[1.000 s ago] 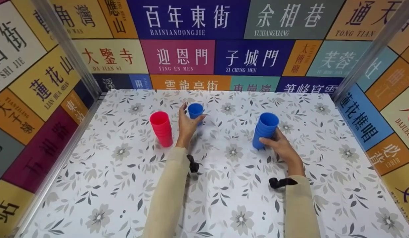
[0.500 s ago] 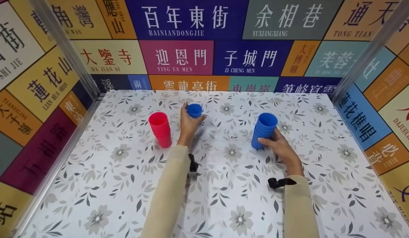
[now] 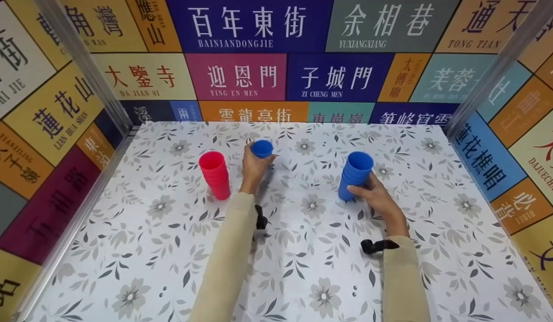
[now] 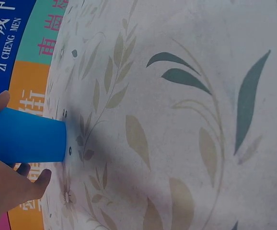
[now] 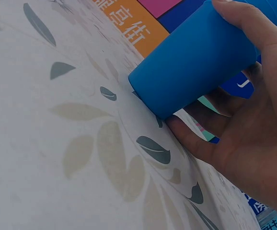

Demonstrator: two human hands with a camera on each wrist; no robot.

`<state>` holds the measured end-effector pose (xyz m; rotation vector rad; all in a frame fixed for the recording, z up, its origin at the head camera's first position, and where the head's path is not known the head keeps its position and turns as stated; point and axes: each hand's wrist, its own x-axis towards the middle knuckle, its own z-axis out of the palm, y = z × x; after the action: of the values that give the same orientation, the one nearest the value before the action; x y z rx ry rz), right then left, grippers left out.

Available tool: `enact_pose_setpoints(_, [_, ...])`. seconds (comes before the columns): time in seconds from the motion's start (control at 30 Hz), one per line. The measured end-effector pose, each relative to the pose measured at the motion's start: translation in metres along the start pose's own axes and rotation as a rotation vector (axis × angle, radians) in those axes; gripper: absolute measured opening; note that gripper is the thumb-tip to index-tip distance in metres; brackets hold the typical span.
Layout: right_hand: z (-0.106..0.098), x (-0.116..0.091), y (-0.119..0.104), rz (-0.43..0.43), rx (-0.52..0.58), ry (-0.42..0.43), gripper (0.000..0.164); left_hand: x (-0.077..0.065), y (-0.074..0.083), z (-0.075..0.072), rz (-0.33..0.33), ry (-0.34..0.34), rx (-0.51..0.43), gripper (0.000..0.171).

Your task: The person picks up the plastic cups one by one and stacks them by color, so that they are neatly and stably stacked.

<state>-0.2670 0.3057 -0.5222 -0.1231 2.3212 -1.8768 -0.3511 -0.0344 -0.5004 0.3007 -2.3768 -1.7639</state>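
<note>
In the head view a single blue cup (image 3: pixel 261 148) stands upright at the back of the table, left of the middle. My left hand (image 3: pixel 254 167) holds it from the near side, thumb on the right, fingers on the left. The left wrist view shows the same blue cup (image 4: pixel 30 136) between thumb and fingers, its base at the tabletop. Over on the right, my right hand (image 3: pixel 377 197) grips a stack of nested blue cups (image 3: pixel 357 172) low on its side. In the right wrist view the thumb lies across the stack (image 5: pixel 196 62), with fingers behind and beneath it.
Left of my left hand stands a stack of nested red cups (image 3: pixel 216 176). The table (image 3: pixel 321 241) has a white floral cover. Panels printed with Chinese characters (image 3: pixel 240 76) wall in the back and both sides.
My left hand has drawn closer around the single blue cup, covering more of it. The right hand and the blue stack stay in place. The head view has shifted slightly.
</note>
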Motion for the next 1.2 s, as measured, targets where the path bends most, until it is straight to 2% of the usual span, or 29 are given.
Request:
enact_pose_setpoints(0.27, [0.000, 0.001, -0.001, -0.009, -0.016, -0.002, 0.089, 0.000, 0.001, -0.001, -0.018, 0.014, 0.004, 0.073])
enact_pose_setpoints(0.7, [0.000, 0.001, -0.001, -0.019, 0.020, -0.012, 0.091, 0.002, 0.022, -0.005, 0.056, -0.045, -0.049, 0.074])
enact_pose_setpoints(0.9, [0.001, 0.000, -0.002, -0.026, 0.035, -0.011, 0.086, -0.001, 0.028, -0.006, 0.084, -0.064, -0.049, 0.074])
enact_pose_setpoints(1.2, [0.002, 0.001, -0.003, -0.030, 0.037, -0.002, 0.085, -0.010, 0.046, -0.001, 0.138, -0.131, -0.081, 0.080])
